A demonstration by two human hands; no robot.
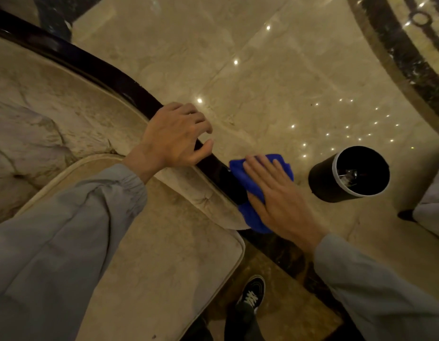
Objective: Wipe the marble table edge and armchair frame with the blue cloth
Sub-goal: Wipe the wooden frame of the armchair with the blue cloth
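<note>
Left hand (174, 136) fingers curl over armchair frame (110, 75); flat right hand (275, 193) half-hides blue cloth (248, 178)

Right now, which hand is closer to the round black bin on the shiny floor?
Right. The right hand presses the blue cloth on the dark glossy armchair frame, just beside the round black bin. The left hand grips the frame farther away.

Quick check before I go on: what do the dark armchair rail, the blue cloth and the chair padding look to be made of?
Armchair rail: probably lacquered dark wood; it is glossy and reflective. Blue cloth: soft, fuzzy pile, likely microfibre. Chair padding: beige velvety fabric, tufted and creased.
</note>
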